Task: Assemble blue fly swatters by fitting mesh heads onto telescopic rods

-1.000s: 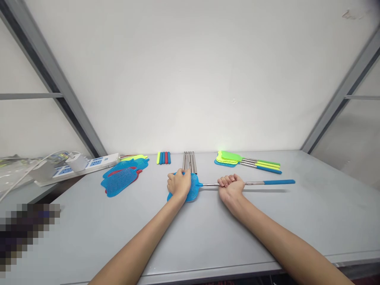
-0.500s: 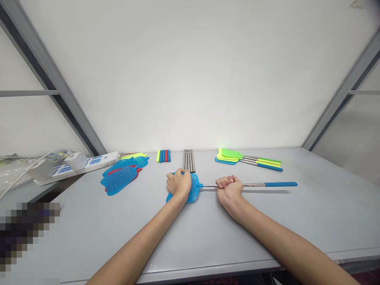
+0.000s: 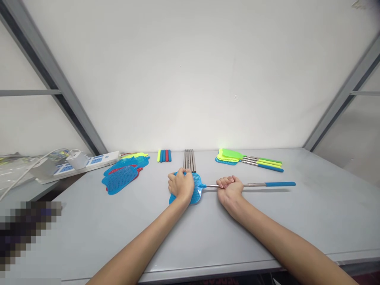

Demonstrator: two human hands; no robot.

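A blue fly swatter [image 3: 197, 193] lies crosswise in front of me, its perforated head at the left and its blue grip [image 3: 280, 184] pointing right. My left hand [image 3: 181, 184] is closed on the swatter's head, covering much of it. Around the metal rod between head and grip, my right hand [image 3: 230, 188] is wrapped with the palm side turned up. Just behind my left hand lie several metal rods [image 3: 189, 160] side by side.
Several loose swatter heads [image 3: 121, 179] overlap at the left, beside a white power strip [image 3: 99, 160] with plugs. Short coloured grips [image 3: 164, 156] lie at the back. Green, yellow and blue swatters [image 3: 249, 159] are stacked at the back right. A white wall rises behind the table [image 3: 222, 241].
The swatter's head and my left hand have shifted slightly right, while the grip's end has come slightly left. Both hands keep their hold.
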